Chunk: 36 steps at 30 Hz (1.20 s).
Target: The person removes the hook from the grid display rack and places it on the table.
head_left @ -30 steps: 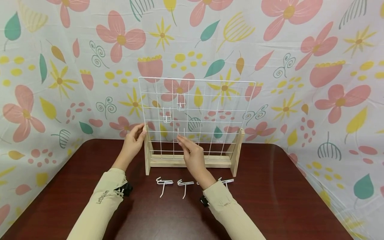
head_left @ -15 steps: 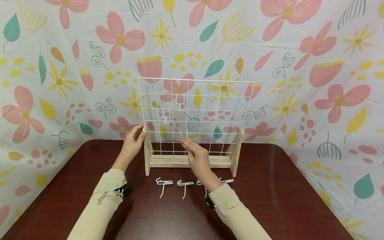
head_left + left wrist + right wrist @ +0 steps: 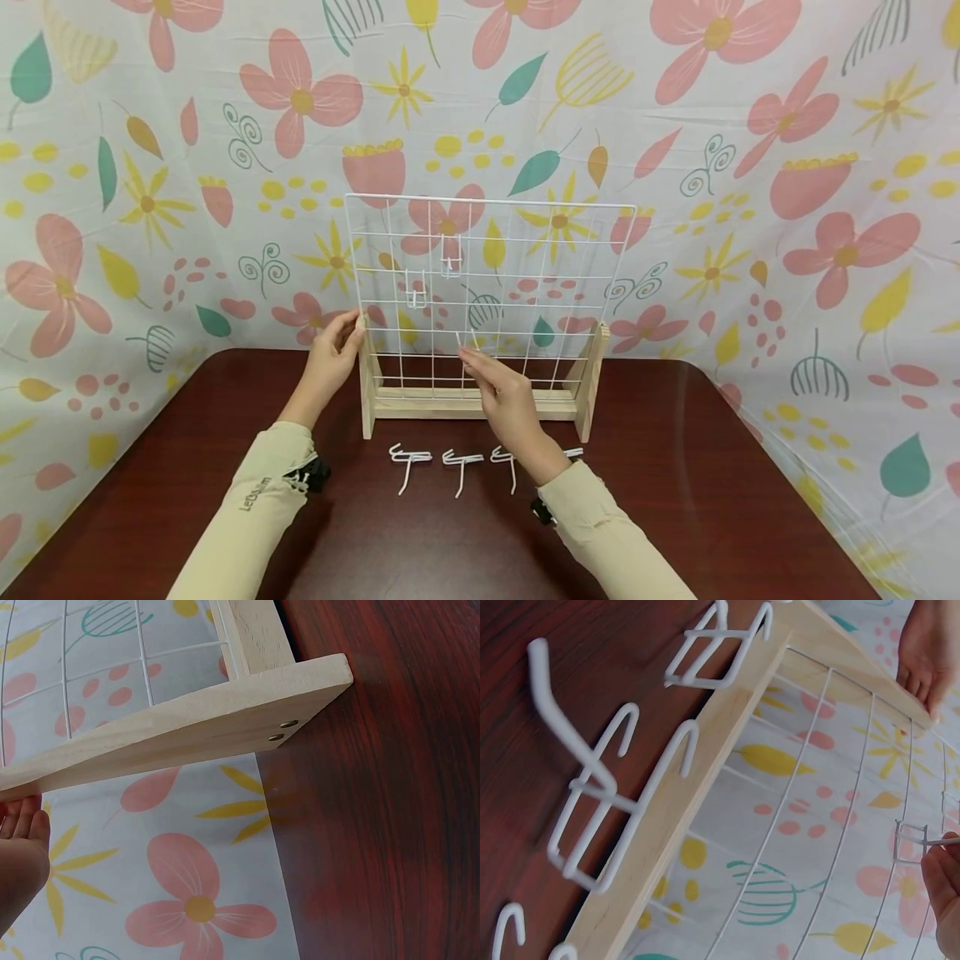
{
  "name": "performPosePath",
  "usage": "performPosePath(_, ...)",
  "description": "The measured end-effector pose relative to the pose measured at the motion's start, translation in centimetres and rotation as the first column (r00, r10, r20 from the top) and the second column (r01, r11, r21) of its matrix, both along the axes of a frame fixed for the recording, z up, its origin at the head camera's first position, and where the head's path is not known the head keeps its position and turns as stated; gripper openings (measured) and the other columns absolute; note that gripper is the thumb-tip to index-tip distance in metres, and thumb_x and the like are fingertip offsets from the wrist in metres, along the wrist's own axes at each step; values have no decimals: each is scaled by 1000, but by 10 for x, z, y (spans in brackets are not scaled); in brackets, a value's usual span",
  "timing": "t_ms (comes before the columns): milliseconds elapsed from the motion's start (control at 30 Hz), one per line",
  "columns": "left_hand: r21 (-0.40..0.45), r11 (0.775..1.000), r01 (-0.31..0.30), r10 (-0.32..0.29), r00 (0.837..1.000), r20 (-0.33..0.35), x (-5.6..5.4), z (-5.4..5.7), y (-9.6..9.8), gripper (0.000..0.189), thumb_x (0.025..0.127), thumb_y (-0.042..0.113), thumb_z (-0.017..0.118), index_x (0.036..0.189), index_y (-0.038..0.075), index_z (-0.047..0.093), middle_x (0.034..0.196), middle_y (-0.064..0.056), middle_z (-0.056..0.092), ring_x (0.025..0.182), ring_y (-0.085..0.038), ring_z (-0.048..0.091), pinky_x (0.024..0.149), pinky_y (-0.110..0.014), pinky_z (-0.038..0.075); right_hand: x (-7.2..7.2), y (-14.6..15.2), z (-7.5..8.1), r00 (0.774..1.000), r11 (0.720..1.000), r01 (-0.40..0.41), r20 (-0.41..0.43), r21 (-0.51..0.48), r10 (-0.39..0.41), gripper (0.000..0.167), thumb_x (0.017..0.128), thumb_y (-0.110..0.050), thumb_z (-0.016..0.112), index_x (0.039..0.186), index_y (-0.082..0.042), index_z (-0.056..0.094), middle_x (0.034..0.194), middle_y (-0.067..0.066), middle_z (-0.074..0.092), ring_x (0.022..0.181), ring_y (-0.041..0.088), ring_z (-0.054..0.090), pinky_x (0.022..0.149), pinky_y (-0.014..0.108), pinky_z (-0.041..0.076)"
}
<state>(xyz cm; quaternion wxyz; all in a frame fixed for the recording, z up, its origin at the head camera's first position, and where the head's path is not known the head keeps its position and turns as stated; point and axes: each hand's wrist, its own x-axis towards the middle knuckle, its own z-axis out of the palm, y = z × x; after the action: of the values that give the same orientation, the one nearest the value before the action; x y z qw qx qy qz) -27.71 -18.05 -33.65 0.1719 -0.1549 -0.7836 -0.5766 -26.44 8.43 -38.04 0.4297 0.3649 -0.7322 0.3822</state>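
In the head view my left hand point(image 3: 335, 343) holds the top of the left upright of a wooden stand point(image 3: 367, 383), which carries a white wire grid panel point(image 3: 491, 199). My right hand point(image 3: 506, 398) is in front of the panel's lower middle and pinches a white wire display hook point(image 3: 925, 841) by its stem. The hook's two prongs point up and overlap the grid wires. Higher on the left, one hook point(image 3: 451, 265) hangs on the grid, with another hook point(image 3: 416, 298) lower and farther left.
Several white hooks lie in a row on the dark red table point(image 3: 420, 550), such as the left one point(image 3: 411, 457); the rightmost hook point(image 3: 573, 452) is partly hidden by my right arm. Behind the table hangs a flowered cloth point(image 3: 480, 92).
My right hand has moved a little to the right with the hook, whose prongs now lean slightly. My left hand stays on the upright.
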Motion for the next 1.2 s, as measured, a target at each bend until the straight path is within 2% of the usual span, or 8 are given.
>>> performPosePath(233, -3, 1000, 2, -2, 1000, -1, 0, 1, 1, 41, 101, 2, 45, 138, -14, 39, 135, -33, 47, 126, -40, 46, 90, -13, 44, 1, 9, -4, 1000, 999, 1, 6, 51, -1, 33, 80, 13, 69, 111, 1, 70, 110, 17, 69, 103, 30, 66, 91, 26, 50)
performPosePath(467, 9, 1000, 6, -6, 1000, -10, -2, 1, -1, 40, 101, 1, 45, 138, -14, 39, 134, -33, 48, 126, -40, 46, 86, -7, 41, 5, 17, -8, 1000, 996, -10, 12, 85, 9, 31, 81, 12, 68, 110, 1, 71, 109, 18, 69, 103, 33, 65, 92, 29, 50)
performPosePath(567, 13, 1000, 9, -9, 1000, -4, -6, -3, -2, 41, 101, 3, 46, 138, -14, 39, 134, -33, 48, 125, -40, 47, 88, -10, 43, 7, 23, -10, 1000, 993, 8, 16, 118, -10, 32, 82, 11, 68, 111, 1, 70, 110, 18, 69, 104, 32, 65, 91, 29, 51)
performPosePath(800, 15, 1000, 0, 0, 1000, -25, -28, -26, -10, 42, 102, 10, 48, 139, -8, 42, 134, -29, 50, 123, -34, 50, 89, -13, 45, 9, 38, -16, 999, 985, 10, 35, 172, -17, 33, 85, 7, 67, 117, -1, 69, 116, 14, 68, 108, 27, 64, 92, 26, 49)
performPosePath(967, 13, 1000, -1, 1, 1000, -28, -29, -27, -12, 42, 102, 10, 47, 139, -8, 41, 135, -28, 50, 124, -35, 49, 93, -18, 46, 12, 49, -18, 1000, 977, 27, -4, 209, -27, 39, 81, 11, 68, 117, -2, 69, 114, 13, 69, 105, 28, 65, 91, 27, 50)
performPosePath(1200, 21, 1000, 10, -9, 999, -38, -30, -27, -10, 42, 101, 8, 48, 139, -8, 42, 135, -28, 50, 124, -34, 49, 91, -15, 46, 17, 66, -20, 999, 971, 51, -24, 233, -46, 39, 80, 12, 68, 116, -3, 70, 113, 13, 69, 104, 28, 66, 92, 26, 49)
